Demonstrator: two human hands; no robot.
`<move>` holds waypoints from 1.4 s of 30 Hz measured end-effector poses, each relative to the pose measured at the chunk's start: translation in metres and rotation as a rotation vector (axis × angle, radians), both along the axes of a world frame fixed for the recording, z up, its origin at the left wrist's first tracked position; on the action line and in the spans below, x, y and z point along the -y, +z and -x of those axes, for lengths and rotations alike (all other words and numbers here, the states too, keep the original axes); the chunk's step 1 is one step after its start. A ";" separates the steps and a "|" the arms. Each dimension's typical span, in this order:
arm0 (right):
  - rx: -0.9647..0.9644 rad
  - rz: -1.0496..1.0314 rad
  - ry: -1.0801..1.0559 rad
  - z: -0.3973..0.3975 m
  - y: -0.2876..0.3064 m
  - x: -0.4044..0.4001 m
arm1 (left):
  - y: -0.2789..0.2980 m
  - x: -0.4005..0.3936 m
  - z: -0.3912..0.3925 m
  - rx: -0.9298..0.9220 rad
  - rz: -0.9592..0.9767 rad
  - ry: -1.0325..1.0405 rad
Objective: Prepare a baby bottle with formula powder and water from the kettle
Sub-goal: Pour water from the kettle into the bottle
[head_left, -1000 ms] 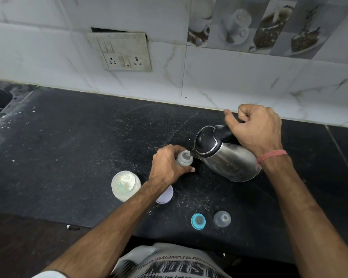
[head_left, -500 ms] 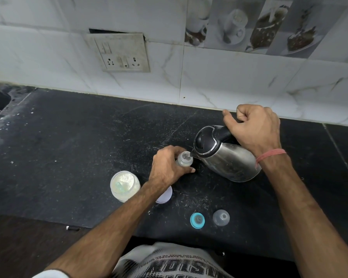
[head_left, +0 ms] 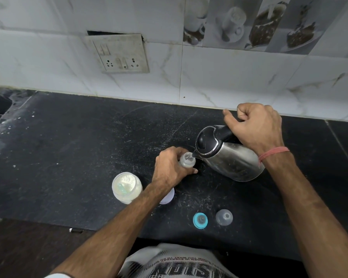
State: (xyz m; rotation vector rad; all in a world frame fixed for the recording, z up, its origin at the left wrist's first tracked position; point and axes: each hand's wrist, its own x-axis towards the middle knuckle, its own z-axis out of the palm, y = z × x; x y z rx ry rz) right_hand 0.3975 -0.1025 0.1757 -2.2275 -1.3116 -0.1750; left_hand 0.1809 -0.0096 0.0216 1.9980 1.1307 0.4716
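Counter: kettle tilted (spout bottleward).

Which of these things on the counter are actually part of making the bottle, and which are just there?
In use: kettle, baby bottle, formula jar, jar lid, teal teat ring, clear cap.

Just there: wall socket, small item below the counter edge.

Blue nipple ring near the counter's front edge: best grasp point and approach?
Pinch the blue nipple ring across its outer rim, coming straight down from above. It lies flat on the black counter with the nipple pointing up, so the rim is the only firm edge. The clear cap beside it stands apart, leaving finger room.
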 end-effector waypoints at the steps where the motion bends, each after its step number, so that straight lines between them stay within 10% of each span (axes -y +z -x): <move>1: -0.004 0.003 0.000 0.000 0.000 0.000 | 0.000 0.000 0.000 0.004 -0.004 0.000; 42: 0.006 -0.011 0.012 0.001 -0.010 -0.010 | -0.009 -0.003 0.002 0.023 0.015 0.020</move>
